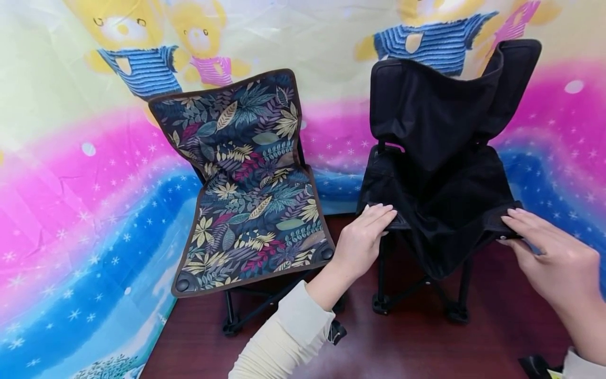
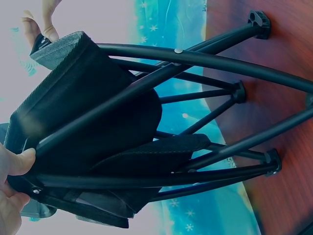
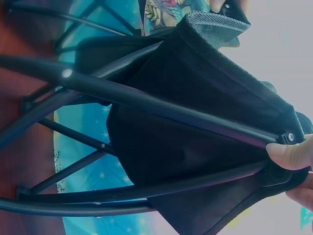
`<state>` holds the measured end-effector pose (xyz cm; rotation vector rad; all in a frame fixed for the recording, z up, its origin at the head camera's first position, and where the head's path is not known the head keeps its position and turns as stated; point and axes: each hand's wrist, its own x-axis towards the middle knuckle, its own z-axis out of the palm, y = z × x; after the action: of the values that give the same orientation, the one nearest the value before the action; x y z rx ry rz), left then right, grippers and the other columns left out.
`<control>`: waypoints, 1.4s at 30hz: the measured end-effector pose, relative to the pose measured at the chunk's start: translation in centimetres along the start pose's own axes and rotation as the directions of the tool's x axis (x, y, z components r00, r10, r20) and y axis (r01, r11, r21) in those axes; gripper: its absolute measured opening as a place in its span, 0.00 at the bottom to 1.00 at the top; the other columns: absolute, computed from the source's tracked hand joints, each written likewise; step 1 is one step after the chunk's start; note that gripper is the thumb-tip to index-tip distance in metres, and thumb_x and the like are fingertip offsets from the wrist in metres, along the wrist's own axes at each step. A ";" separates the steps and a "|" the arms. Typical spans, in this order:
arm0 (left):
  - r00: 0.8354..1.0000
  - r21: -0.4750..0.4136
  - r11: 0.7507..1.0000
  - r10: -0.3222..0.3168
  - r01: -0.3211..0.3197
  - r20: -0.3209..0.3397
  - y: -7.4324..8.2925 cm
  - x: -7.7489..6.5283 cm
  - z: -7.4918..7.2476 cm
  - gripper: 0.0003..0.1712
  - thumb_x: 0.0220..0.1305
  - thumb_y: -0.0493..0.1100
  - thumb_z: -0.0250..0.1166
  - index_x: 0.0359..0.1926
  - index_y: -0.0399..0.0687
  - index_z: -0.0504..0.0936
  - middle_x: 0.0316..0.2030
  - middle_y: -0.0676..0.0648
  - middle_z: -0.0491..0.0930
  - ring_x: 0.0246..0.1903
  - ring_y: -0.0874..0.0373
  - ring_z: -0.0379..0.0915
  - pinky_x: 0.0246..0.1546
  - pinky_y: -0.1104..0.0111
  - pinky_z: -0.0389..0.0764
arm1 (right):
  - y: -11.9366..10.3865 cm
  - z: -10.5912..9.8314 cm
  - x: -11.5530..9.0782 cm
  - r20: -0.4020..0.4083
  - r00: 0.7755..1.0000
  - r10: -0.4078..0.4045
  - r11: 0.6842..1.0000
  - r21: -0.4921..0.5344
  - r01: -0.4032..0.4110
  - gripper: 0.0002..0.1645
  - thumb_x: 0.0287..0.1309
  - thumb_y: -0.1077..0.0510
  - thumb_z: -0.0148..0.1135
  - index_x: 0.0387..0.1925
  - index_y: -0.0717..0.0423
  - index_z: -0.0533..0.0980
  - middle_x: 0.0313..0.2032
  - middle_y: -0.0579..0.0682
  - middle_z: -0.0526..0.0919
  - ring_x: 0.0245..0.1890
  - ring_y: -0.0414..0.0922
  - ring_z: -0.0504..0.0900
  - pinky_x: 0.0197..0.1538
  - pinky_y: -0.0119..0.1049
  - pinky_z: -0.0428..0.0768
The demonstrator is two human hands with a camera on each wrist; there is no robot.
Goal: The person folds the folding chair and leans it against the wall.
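Observation:
A black folding chair (image 1: 440, 173) stands on the right in the head view, its fabric seat (image 1: 435, 231) sagging in the middle and its backrest folded over at the upper right. At the seat's front left corner my left hand (image 1: 362, 237) grips the fabric, fingers on top. My right hand (image 1: 554, 252) holds the front right corner the same way. In the left wrist view the left thumb (image 2: 23, 161) presses under the corner beside a frame tube. The right thumb (image 3: 286, 154) sits at the tube's end near a rivet in the right wrist view.
Left of the black chair stands a second folding chair (image 1: 251, 195) with leaf-patterned fabric. Both are on a dark red wooden surface (image 1: 379, 352). Behind hangs a bright backdrop (image 1: 331, 131) with cartoon bears. Small black items lie at the lower right (image 1: 535, 366) and near the left sleeve (image 1: 293, 326).

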<state>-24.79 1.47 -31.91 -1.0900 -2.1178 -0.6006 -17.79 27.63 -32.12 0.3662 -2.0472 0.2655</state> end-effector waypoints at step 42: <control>0.999 -0.005 1.000 -0.002 0.002 -0.034 0.2 0.6 -0.5 0.19 0.55 0.33 0.58 0.50 0.42 0.75 0.49 0.47 0.73 0.55 0.62 0.61 0.57 0.72 0.54 | -1.5 1.4 1.7 -0.101 0.995 -0.014 0.989 0.144 0.029 0.33 0.54 0.38 0.45 0.36 0.63 0.79 0.38 0.61 0.78 0.50 0.27 0.65 0.54 0.20 0.58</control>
<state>-24.73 1.57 -31.11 -1.0724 -2.0895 -0.6214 -19.18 25.51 -31.29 0.4559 -1.9302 0.4132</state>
